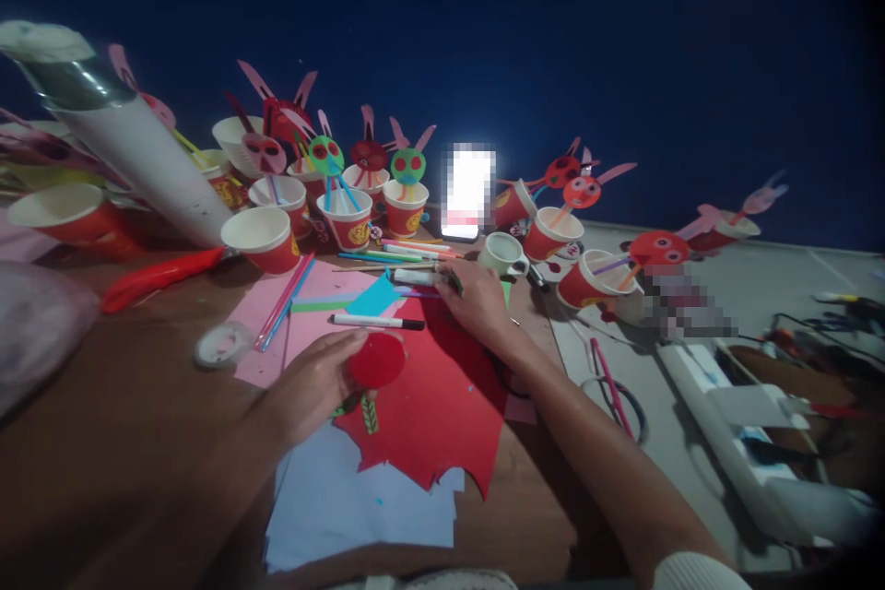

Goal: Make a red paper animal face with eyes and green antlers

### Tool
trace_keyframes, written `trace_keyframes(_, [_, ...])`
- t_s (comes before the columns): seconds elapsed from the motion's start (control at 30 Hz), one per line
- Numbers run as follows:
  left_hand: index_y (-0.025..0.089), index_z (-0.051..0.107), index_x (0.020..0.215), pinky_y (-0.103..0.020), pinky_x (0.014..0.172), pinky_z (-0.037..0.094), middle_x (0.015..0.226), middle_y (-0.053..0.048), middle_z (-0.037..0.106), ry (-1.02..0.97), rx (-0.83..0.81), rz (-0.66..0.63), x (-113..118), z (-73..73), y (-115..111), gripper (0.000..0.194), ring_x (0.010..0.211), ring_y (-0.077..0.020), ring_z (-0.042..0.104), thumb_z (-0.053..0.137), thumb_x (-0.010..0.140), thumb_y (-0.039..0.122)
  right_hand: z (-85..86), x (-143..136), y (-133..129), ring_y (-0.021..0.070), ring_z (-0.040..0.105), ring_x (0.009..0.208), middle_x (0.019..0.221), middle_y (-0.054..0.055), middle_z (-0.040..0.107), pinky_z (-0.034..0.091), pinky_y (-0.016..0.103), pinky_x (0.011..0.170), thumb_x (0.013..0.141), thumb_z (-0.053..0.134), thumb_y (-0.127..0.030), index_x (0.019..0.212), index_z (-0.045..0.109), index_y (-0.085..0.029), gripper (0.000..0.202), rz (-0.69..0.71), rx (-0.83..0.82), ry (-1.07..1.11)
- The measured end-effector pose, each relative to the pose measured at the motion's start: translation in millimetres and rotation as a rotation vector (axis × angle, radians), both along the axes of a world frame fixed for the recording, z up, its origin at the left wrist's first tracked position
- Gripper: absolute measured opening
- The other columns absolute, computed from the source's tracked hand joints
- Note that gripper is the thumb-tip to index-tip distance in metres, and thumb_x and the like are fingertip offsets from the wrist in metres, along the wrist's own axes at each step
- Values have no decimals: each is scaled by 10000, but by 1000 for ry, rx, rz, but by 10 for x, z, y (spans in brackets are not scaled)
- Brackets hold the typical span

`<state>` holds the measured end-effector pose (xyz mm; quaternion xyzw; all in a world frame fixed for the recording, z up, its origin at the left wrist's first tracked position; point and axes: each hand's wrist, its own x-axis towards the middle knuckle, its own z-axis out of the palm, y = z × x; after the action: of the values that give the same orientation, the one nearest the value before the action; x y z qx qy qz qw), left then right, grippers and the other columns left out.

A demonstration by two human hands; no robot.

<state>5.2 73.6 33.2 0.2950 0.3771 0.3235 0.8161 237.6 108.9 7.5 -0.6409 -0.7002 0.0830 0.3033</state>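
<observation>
your left grip [324, 383] pinches a red circle [379, 361]; your right grip [478, 300] (can't tell if closed) could tip the mug [501, 252] by knocking it.

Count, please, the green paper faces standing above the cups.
2: one green face is above a red cup, left of centre; another green face is to its right, above a neighbouring red cup. Others may be hidden.

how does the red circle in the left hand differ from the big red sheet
The red circle is small, while the red sheet is much larger. The red circle has a rounded outline; the red sheet has a jagged, scalloped lower edge. The red circle is held in the left hand, whereas the red sheet lies on the table. Both are red.
</observation>
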Motion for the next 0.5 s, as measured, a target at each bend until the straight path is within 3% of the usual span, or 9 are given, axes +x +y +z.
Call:
trace_keyframes(0.13, [126, 691, 831, -250, 444, 500, 710, -74, 693, 31, 4, 14, 8, 28, -4, 119, 578, -175, 618, 635, 771, 211, 67, -48, -84, 258, 512, 1039, 1106, 90, 629, 318, 372, 857, 850, 524, -255, 1049, 613, -200, 225, 28, 35, -43])
trace_keyframes(0.23, [127, 685, 843, -241, 442, 494, 717, -69, 694, 62, 30, 62, -16, 64, 13, 127, 579, -174, 623, 644, 760, 214, 176, -148, -226, 223, 541, 973, 1023, 83, 647, 351, 335, 826, 858, 517, -243, 1002, 633, -193, 192, 122, 50, 41])
trace_keyframes(0.33, [145, 680, 897, -235, 448, 488, 774, -65, 702, 114, 54, 105, -46, 86, 45, 184, 605, -176, 632, 659, 751, 254, 288, -284, -382, 170, 573, 878, 925, 42, 655, 396, 282, 781, 871, 488, -236, 902, 646, -193, 167, 245, -49, 306])
trace_keyframes(0.5, [164, 684, 939, -223, 473, 477, 804, -52, 709, 156, 91, 108, -37, 95, 58, 250, 650, -184, 645, 685, 721, 286, 379, -490, -540, 118, 566, 694, 741, -4, 632, 412, 220, 639, 857, 514, -317, 761, 630, -169, 212, 353, -350, 734])
